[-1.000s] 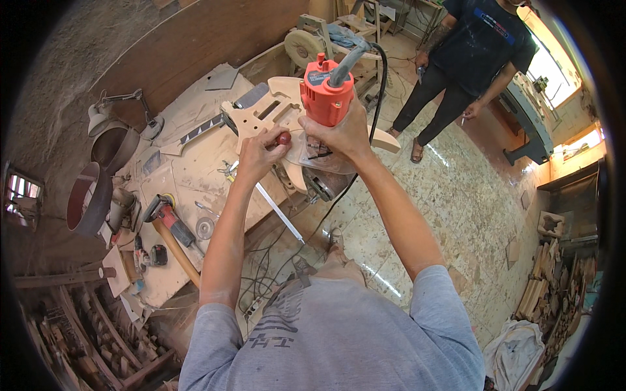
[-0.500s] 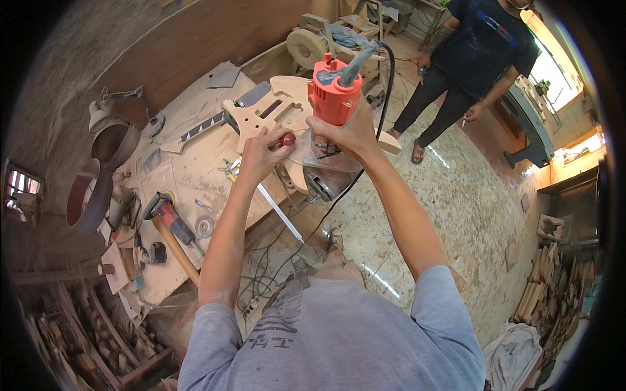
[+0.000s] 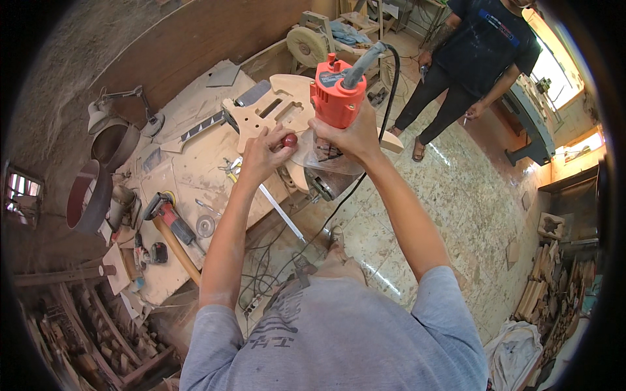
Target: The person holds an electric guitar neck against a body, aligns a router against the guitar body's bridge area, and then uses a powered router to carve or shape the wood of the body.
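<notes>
A red-orange router (image 3: 336, 98) with a clear round base stands on a pale wooden guitar body (image 3: 277, 107) lying on the workbench (image 3: 189, 176). My right hand (image 3: 355, 133) wraps around the router's lower body. My left hand (image 3: 264, 156) grips the small dark red knob (image 3: 289, 139) on the router's base. The guitar's dark neck (image 3: 205, 124) points left across the bench. A grey cord (image 3: 365, 58) rises from the router's top and a black cable loops down toward the floor.
A hammer (image 3: 173, 238), a red-black power tool (image 3: 160, 208), a desk lamp (image 3: 107, 111) and round drums (image 3: 91, 195) crowd the bench's left side. A person in dark clothes (image 3: 469, 58) stands on the tiled floor beyond. Wood offcuts (image 3: 548, 293) pile at the right.
The router and both hands have shifted slightly right and away along the guitar body. The person standing behind has barely moved.
</notes>
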Motion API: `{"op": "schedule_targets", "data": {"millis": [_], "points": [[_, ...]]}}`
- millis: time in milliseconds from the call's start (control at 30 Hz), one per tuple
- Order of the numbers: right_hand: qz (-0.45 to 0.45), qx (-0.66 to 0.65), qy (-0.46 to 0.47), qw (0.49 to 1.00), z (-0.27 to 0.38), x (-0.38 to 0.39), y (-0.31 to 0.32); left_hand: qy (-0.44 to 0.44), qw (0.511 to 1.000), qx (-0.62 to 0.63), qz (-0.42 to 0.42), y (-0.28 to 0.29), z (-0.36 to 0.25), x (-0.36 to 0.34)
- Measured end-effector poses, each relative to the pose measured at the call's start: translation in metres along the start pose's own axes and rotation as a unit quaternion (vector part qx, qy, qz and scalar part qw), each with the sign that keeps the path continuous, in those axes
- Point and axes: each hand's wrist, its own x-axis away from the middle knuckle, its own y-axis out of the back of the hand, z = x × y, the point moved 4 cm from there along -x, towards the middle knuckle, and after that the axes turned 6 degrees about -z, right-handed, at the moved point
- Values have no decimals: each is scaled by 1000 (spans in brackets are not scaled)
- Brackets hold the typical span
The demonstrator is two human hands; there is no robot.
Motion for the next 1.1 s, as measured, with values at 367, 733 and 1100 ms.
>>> {"op": "schedule_targets", "data": {"millis": [367, 733, 1100], "points": [[6, -8, 10, 1000, -9, -12, -12, 94, 995, 13, -9, 8, -8, -1], [-8, 3, -3, 1000, 1, 5, 12, 23, 998, -50, 42, -4, -15, 1], [-36, 16, 40, 998, 4, 1, 6, -14, 999, -46, -7, -7, 2, 1]]}}
